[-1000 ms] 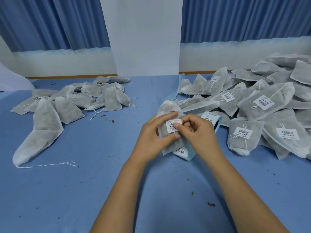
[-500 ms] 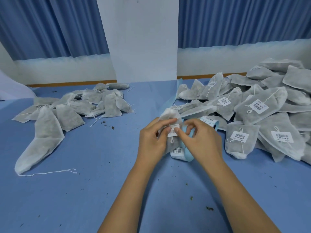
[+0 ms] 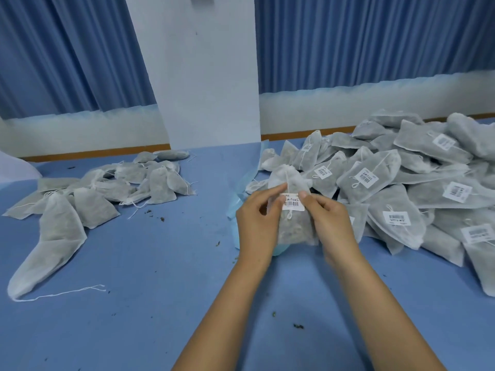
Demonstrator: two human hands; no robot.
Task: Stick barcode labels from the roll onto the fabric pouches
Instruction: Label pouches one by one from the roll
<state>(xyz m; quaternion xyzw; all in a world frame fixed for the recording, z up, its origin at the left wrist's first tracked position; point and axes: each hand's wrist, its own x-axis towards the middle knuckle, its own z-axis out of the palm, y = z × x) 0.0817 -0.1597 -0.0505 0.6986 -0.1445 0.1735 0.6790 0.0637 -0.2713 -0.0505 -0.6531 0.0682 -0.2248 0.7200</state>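
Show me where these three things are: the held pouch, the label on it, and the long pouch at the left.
held pouch (image 3: 296, 231), head view, on its filled lower body.
label (image 3: 293, 202), head view, on its printed middle.
long pouch (image 3: 55, 236), head view, on its wide upper part.

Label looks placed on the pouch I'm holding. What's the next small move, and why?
Probably rub both thumbs across the barcode label to seat it. The left hand and right hand pinch the fabric pouch at the label's two ends, and the label lies over the drawstring, so its middle may not be stuck flat yet.
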